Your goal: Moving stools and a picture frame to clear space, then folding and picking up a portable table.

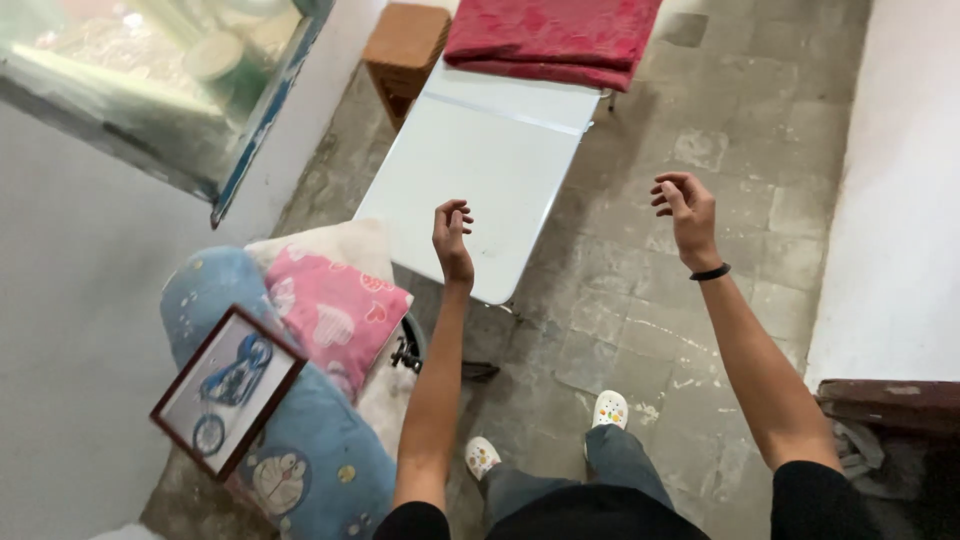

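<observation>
A worn floor of grey stone tiles (pixel 640 300) is running between pale walls, with a white folding table (pixel 480 170) standing in the middle of it.

The fingers of the left hand (pixel 452 238) are curling loosely inward, gripping nothing, and the hand is hanging in the air in front of the near edge of the table. The fingers of the right hand (pixel 685 205) are bending in the same slack way, also empty, over bare tiles well to the right of the table; a black band (pixel 710 272) is circling that wrist. Both forearms are lifting up and forward, which looks like a free gesture rather than a grasp, since nothing is lying within reach of either palm.

At the table's far end a red folded cloth (pixel 552 40) is resting, probably put there to keep it off the floor, with a brown wicker stool (pixel 405 45) just beside it. Near the left arm, a pink heart-patterned pillow (pixel 335 315) and a blue cartoon pillow (pixel 300 450) are piling up against the wall, and a framed picture (pixel 228 390) is leaning tilted on top of them.

The table's legs are hardly showing, the dark thing behind the left forearm is too hidden to name, and the glass at the upper left is too blurred to read through.
</observation>
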